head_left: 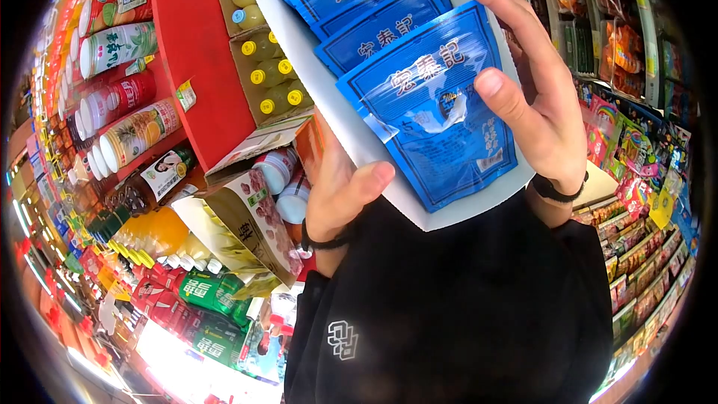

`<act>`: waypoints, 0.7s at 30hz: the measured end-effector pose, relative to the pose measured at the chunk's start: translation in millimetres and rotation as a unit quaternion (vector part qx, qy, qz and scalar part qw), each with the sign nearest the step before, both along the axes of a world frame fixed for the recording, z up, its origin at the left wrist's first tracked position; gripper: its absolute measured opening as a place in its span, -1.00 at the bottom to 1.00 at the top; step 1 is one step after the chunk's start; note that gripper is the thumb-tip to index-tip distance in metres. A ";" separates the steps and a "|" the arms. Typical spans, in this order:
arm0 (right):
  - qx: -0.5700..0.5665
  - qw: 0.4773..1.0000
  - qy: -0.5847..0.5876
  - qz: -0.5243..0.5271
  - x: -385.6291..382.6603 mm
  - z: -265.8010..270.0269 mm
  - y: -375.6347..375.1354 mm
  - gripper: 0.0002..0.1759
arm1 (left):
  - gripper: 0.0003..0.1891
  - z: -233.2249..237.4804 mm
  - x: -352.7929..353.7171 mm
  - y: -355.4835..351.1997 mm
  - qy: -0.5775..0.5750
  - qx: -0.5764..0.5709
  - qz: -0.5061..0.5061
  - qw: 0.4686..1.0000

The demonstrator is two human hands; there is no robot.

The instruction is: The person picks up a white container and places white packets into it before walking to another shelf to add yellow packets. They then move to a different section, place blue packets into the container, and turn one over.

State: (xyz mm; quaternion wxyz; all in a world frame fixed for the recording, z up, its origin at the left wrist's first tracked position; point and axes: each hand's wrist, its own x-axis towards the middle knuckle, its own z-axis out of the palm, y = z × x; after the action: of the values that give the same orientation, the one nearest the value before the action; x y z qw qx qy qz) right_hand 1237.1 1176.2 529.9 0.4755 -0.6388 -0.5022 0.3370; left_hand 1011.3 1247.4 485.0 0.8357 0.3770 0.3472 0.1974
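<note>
Between my hands is a white open-topped box (441,218) holding several blue snack packets (456,157) that overlap in a row, with Chinese characters printed on them. My left hand (340,187) supports the box at its left side, thumb on the edge and the other fingers hidden beneath. On the right side my right hand (542,105) grips the box, its thumb resting over the front packet and its fingers along the box's outer side. The box is tilted, close to my chest. A dark band circles each wrist.
Left of me, large drink bottles (120,49) line a shelf beside a red panel (202,90). Cartons of yellow-capped bottles (265,75) stand near the box. An open printed carton (250,224) lies by my left wrist. Packaged snacks (621,52) fill racks on the right.
</note>
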 end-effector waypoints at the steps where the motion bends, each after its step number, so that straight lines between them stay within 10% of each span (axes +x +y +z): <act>1: 0.006 1.000 0.003 0.001 0.6 -0.4 0.5 -0.33 | 0.00 -0.8 -0.3 0.7 0.000 0.000 0.000 1.000; 18: 0.004 0.999 -0.037 0.001 15.1 -0.2 -4.3 -0.49 | 0.16 6.3 19.1 4.4 -0.015 -0.041 -0.044 0.998; 21: 0.005 0.999 -0.049 -0.003 16.8 -2.4 -4.9 -0.48 | -0.06 -6.0 5.7 0.7 -0.011 -0.023 -0.024 0.999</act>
State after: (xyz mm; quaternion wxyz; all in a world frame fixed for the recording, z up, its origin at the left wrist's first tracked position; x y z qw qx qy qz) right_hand 1253.8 1171.4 527.5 0.4550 -0.6534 -0.5246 0.3013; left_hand 1017.0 1248.1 478.9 0.8524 0.3639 0.3332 0.1730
